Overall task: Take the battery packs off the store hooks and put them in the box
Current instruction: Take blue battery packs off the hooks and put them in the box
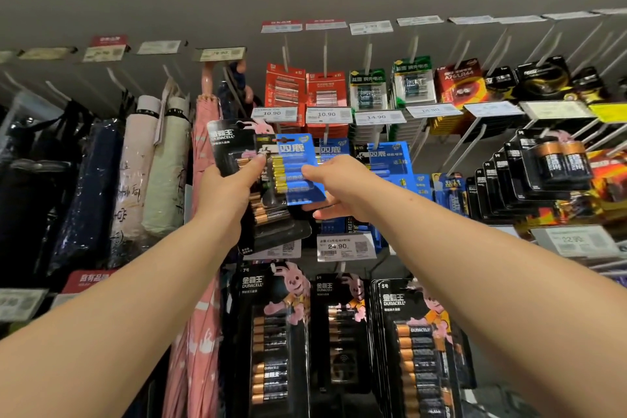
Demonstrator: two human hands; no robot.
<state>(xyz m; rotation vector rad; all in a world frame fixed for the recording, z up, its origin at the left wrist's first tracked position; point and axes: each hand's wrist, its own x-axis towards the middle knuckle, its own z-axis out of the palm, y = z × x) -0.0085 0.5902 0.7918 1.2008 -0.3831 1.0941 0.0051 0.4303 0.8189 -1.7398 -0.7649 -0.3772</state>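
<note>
Store pegboard hooks carry hanging battery packs. Beside the 24.90 price tag [346, 247], just above it, the left hand [225, 192] grips a stack of black Duracell packs [234, 149]; the right hand [339, 185] pinches a blue battery pack [297, 173]. Stiff, slick cards, weighty for their size: best held by the edges. No box is visible.

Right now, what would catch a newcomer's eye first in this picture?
Two bare forearms reach to the centre, where the left hand holds black Duracell packs and the right hand pinches a blue battery pack. Folded umbrellas hang at the left.
</note>
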